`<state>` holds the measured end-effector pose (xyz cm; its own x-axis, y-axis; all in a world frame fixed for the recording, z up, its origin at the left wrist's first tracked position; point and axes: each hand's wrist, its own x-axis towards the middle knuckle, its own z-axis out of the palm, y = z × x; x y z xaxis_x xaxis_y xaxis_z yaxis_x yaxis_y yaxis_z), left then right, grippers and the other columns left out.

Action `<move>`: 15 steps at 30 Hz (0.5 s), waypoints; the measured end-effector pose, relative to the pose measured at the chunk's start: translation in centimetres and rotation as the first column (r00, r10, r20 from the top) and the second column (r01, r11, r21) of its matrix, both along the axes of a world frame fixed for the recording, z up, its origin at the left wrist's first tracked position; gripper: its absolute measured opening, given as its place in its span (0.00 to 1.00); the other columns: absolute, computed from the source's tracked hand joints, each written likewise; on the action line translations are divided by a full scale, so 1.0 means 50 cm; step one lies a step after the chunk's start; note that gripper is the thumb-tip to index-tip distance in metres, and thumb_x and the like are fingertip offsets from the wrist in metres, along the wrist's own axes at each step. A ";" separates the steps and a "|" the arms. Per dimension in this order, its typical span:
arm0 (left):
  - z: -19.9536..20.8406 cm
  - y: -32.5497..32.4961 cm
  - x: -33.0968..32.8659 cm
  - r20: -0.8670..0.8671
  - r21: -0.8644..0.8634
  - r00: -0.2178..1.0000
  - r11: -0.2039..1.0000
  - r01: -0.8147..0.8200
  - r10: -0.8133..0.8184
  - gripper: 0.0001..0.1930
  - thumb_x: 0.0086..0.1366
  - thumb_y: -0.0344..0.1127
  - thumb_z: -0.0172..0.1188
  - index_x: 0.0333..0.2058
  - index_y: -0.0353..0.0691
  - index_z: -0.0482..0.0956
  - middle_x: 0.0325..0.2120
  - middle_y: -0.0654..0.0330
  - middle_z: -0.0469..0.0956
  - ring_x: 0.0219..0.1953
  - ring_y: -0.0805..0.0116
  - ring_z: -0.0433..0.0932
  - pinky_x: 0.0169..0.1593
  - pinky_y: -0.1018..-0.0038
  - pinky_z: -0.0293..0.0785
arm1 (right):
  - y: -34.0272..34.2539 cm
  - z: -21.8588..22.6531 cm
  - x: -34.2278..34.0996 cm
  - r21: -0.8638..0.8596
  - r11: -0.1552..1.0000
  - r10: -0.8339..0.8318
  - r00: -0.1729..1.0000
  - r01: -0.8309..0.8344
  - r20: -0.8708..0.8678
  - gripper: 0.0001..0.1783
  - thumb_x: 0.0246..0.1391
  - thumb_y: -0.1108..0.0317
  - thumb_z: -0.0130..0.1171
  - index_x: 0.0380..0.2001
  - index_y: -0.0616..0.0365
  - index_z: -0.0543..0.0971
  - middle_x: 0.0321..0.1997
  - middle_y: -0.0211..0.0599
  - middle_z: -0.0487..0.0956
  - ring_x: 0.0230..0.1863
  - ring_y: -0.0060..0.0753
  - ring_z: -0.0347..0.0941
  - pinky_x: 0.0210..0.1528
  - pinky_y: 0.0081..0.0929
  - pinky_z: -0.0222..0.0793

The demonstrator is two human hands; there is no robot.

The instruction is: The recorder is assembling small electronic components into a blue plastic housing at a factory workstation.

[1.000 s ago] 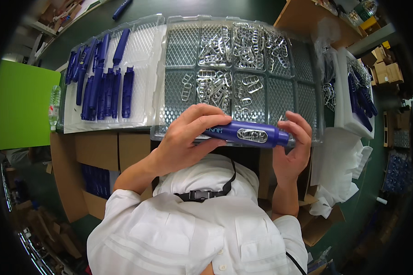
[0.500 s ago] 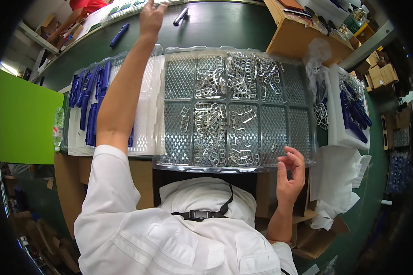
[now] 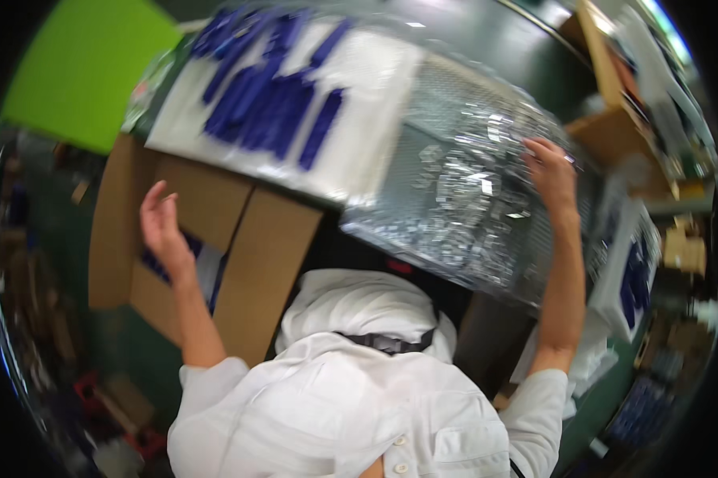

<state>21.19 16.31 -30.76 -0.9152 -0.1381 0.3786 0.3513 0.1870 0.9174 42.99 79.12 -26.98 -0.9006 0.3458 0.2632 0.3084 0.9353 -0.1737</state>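
My left hand hangs over an open cardboard box, fingers stretched and apart, with nothing in it. Several dark blue pen-like pieces lie in rows on a white sheet in a tray beyond it. My right hand is over the far right part of a clear compartment tray. Its fingers are curled together, and motion blur hides what they may hold. Small shiny metal clips lie in heaps in that tray, close to the hand.
Blue pieces show inside the cardboard box. At the right stands a white foam box with more blue pieces. A wooden shelf unit rises at the back right. A green panel stands at the far left.
My view has turned to the left. My left hand has come back from the far table to above the cardboard box. My right hand has moved from the tray's near edge to over its far part.
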 end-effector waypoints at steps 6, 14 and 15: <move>-0.229 -0.327 0.095 0.358 -0.289 0.914 0.953 -0.088 0.193 0.11 0.71 0.27 0.58 0.49 0.36 0.82 0.42 0.59 0.86 0.39 0.72 0.84 0.46 0.74 0.80 | 0.050 -0.024 0.010 -0.034 0.999 0.005 0.990 -0.001 0.138 0.17 0.63 0.69 0.64 0.55 0.55 0.82 0.44 0.40 0.83 0.42 0.40 0.82 0.48 0.33 0.76; -0.246 -0.288 0.090 0.083 -0.974 0.935 0.226 0.003 0.346 0.17 0.58 0.31 0.72 0.47 0.36 0.83 0.45 0.53 0.77 0.50 0.50 0.78 0.49 0.56 0.79 | -0.002 -0.007 0.049 -0.576 0.811 -0.142 0.990 0.103 -0.022 0.19 0.70 0.68 0.60 0.61 0.56 0.81 0.36 0.20 0.77 0.35 0.11 0.67 0.36 0.15 0.63; -0.256 -0.293 0.088 0.085 -0.973 0.938 0.232 0.005 0.336 0.17 0.58 0.31 0.72 0.47 0.36 0.83 0.45 0.53 0.77 0.50 0.50 0.78 0.49 0.56 0.79 | -0.021 0.009 0.067 -0.571 0.813 -0.151 0.988 0.111 -0.023 0.19 0.70 0.68 0.60 0.61 0.56 0.81 0.36 0.20 0.77 0.35 0.11 0.67 0.36 0.15 0.63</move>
